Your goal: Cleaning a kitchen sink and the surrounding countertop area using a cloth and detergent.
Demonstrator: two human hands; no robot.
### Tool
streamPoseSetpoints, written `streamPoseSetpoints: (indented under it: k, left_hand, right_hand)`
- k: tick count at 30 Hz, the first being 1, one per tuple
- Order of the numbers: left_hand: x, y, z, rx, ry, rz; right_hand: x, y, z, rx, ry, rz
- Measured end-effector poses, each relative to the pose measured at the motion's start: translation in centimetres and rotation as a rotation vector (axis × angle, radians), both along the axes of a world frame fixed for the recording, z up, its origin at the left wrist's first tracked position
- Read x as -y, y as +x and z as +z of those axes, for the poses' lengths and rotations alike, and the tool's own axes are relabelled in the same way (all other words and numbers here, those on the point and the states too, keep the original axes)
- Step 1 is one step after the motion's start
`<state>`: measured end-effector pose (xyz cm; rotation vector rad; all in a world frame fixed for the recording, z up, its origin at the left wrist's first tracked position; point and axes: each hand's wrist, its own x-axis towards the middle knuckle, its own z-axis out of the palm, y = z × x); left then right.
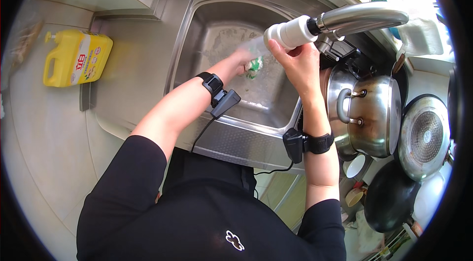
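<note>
Inside the stainless steel sink (225, 93), my left hand (240, 62) grips a green-and-white cloth or scrubber (255, 67). Water spray from the white faucet head (290, 34) partly blurs that hand. My right hand (301, 61) has its thumb and fingers around the underside of the faucet head, which sits on a curved metal spout (366, 19). Both wrists wear black straps with small devices and cables.
A yellow detergent jug (79, 58) stands at the left. Right of the sink are a stainless steel pot (377, 117), a round pan (425, 137) and a black wok (391, 196). A cabinet corner (159, 10) juts in at the upper left.
</note>
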<state>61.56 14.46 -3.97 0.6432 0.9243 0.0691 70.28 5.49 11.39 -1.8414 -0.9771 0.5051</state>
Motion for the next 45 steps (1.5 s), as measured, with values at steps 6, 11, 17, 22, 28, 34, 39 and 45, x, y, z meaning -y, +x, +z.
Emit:
streamPoseSetpoints:
  k: [6, 11, 17, 22, 28, 34, 39, 45]
  left_hand:
    - [-0.5, -0.9, -0.4, -0.072, -0.052, -0.015]
    - [-0.7, -1.1, 0.4, -0.026, -0.098, 0.028]
    - [-1.7, -3.1, 2.9, 0.004, -0.036, -0.004]
    - [-1.9, -3.9, 4.4, 0.103, -0.005, -0.016]
    - [-2.1, -5.2, 5.6, 0.074, 0.038, -0.081]
    - [-1.6, -5.1, 6.7, -0.069, 0.650, -0.478]
    - [-2.2, -4.7, 6.2, -0.165, 0.786, -0.584]
    - [-3.8, -5.8, 5.9, -0.110, 0.815, -0.661]
  right_hand:
    - [0.3, 0.5, 1.2, 0.036, -0.124, 0.103]
    - [-0.2, -0.3, 1.2, -0.095, -0.029, 0.052]
    - [0.7, 0.4, 0.2, 0.073, -0.159, 0.131]
    - [2.5, -0.1, -10.0, -0.035, -0.254, 0.196]
    - [0.0, -1.4, -14.6, -0.429, -0.193, 0.176]
    - [-0.3, -1.9, -11.9, -0.830, -0.014, 0.029]
    - [0.3, -1.7, -11.9, -0.690, -0.029, 0.107]
    - [0.9, -2.6, -11.4, -0.917, 0.103, -0.092]
